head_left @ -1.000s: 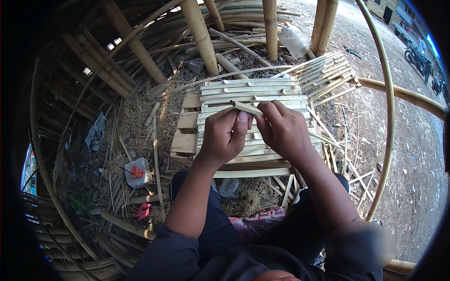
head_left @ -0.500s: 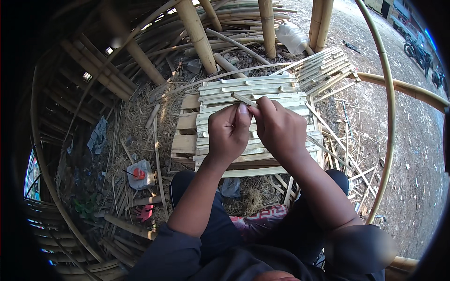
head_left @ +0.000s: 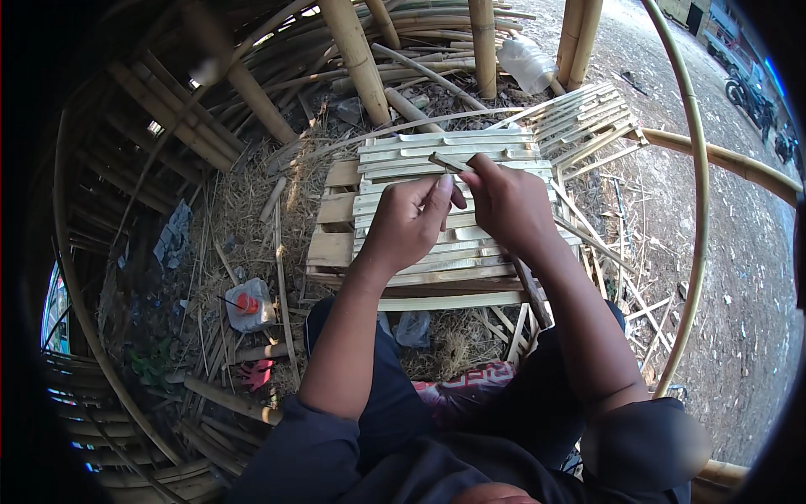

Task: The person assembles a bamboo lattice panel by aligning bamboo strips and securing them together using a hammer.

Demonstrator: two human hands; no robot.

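My right hand (head_left: pixel 514 202) is closed in a pinch on a short, narrow stick-like piece (head_left: pixel 449 162) that juts out to the left past the fingers. A dark brown rod (head_left: pixel 531 290) slants from under my right wrist toward my knee; whether the hand holds it is hidden. Just left, my left hand (head_left: pixel 411 214) is closed, its thumb up by the piece's underside; what its fingers hold, if anything, I cannot make out. Below both hands lies a panel of pale split-bamboo slats (head_left: pixel 453 244) on a low wooden stand (head_left: pixel 332 248).
A second slatted bamboo panel (head_left: pixel 583 126) leans at the back right. Bamboo posts (head_left: pixel 357 63) rise behind, before a pile of poles (head_left: pixel 420 38). Loose strips and shavings (head_left: pixel 243 193) litter the ground. A plastic container with a red cup (head_left: pixel 249 304) stands at left.
My hands have drawn slightly apart, the right shifting right and the left a little left. The narrow piece has moved up and right. The dark brown rod now shows below my right wrist.
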